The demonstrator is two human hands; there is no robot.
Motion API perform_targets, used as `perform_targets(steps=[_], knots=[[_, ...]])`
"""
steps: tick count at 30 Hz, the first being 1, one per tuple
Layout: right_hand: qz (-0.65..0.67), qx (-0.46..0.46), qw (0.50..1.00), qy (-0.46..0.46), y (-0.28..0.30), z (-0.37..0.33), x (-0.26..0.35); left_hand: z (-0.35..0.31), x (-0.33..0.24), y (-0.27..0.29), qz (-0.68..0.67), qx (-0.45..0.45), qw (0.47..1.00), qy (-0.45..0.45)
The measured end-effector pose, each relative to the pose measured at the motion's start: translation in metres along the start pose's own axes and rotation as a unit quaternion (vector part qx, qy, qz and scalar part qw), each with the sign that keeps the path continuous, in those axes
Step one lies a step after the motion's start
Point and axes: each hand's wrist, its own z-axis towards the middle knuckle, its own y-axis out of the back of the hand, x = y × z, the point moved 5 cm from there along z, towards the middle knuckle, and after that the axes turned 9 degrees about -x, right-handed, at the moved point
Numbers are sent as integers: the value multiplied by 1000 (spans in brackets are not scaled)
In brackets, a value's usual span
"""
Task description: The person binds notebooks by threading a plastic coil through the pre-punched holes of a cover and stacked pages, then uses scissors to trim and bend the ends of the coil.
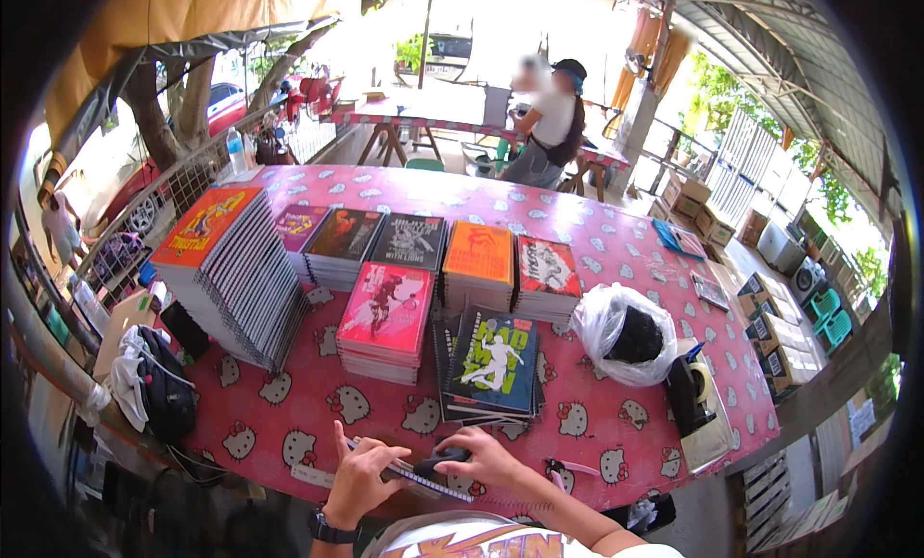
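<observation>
Close to my body, at the table's near edge, my left hand (361, 476) grips a spiral notebook (438, 485) that is tilted on edge, its white coil binding facing up. Its index finger points upward, while thumb and other fingers close on the notebook's end. My right hand (481, 457) bends over the other end, fingers curled around a small black object (448, 456) whose kind I cannot make out. A loose wire coil seems to trail below the right wrist. Just beyond the hands lies a loose pile of blue-green notebooks (496, 361) with a white player figure.
Stacks of notebooks stand behind: a tall orange-topped one (236, 279), a pink one (385, 317), several others. Rightward are a white plastic bag (626, 332) and a tape dispenser (695, 389). A dark bag (159, 385) sits left. Another person (553, 125) sits at a far table.
</observation>
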Motion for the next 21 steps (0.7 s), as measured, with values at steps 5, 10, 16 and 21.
perform_targets(steps=[5, 10, 16, 21], knots=[[165, -5, 982, 87, -8, -2, 33, -1, 6, 3, 12, 2, 1000, 18], [298, 7, 948, 113, 10, 3, 41, -7, 23, 13, 27, -133, 990, 44], [300, -7, 953, 39, -4, 11, 24, -34, 72, -7, -353, -160, 891, 234], [162, -8, 987, -8, -12, 18, 17, -39, 74, -12, -391, -179, 866, 254]])
